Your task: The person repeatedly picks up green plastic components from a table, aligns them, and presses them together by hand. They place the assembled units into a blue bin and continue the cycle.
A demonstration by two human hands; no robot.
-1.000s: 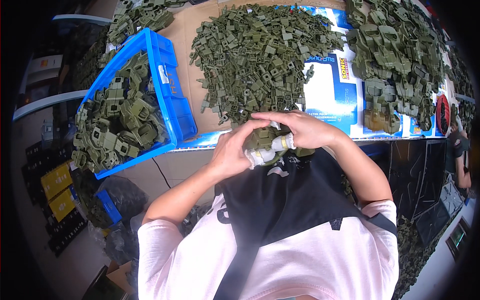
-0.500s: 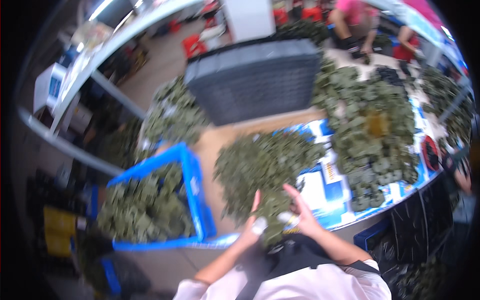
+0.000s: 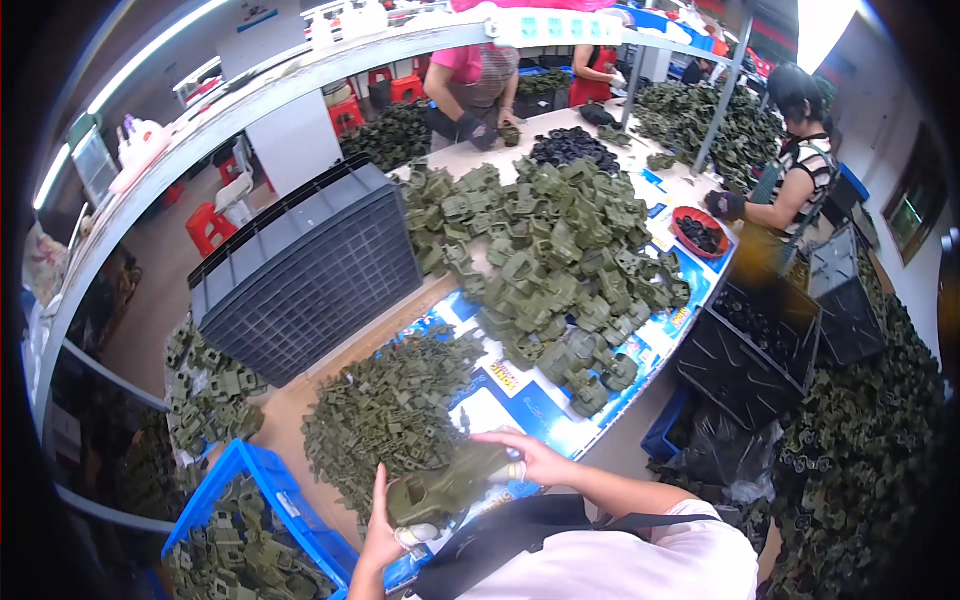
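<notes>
My left hand is closed around an olive-green plastic toy vehicle body, just above the table's front edge. My right hand grips a second green piece, smeared by motion, so its shape cannot be told. The two pieces meet or overlap between the hands. White finger covers show on both hands. Right beyond them spreads a heap of small green plastic parts. A larger pile of green toy vehicle bodies lies farther to the right.
A blue crate with green parts stands at the left. Behind the small parts sits a dark grey crate. A red basket of black pieces is at the right edge, near black crates. Co-workers stand across and right; a metal shelf frame arches overhead.
The view has turned to the right, so the table's contents appear farther left. My hands stay near my body around green pieces, and the right piece now blurs with motion.
</notes>
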